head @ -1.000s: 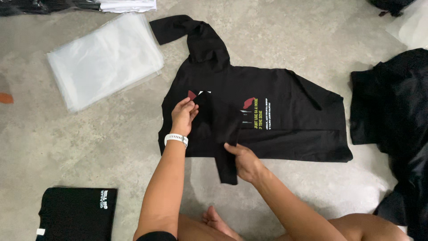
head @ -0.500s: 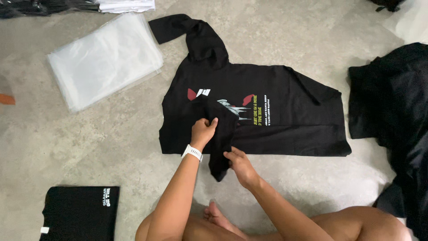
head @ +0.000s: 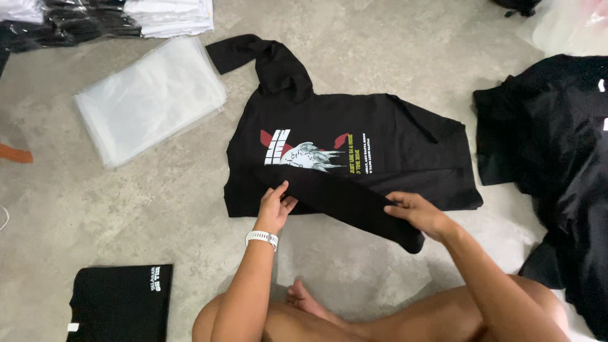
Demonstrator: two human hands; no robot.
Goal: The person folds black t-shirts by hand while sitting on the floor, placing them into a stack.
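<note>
A black T-shirt point(head: 380, 145) with a white, red and yellow print lies spread on the concrete floor in front of me. One sleeve point(head: 339, 196) is pulled across its lower edge as a long black strip. My left hand point(head: 275, 206), a white band on its wrist, pinches the near-left end of that strip. My right hand point(head: 418, 212) grips the strip's right end, just off the shirt's bottom hem. The other sleeve point(head: 253, 54) trails away at the top left.
A stack of clear plastic bags point(head: 149, 98) lies to the left. A folded black shirt point(head: 120, 304) sits at bottom left. A heap of black shirts point(head: 557, 145) fills the right side. Folded white and black garments point(head: 168, 12) line the top edge. My bare legs are crossed below.
Both hands moved down and apart. The sleeve that stood bunched over the print is now drawn out sideways along the lower hem, and the print is uncovered.
</note>
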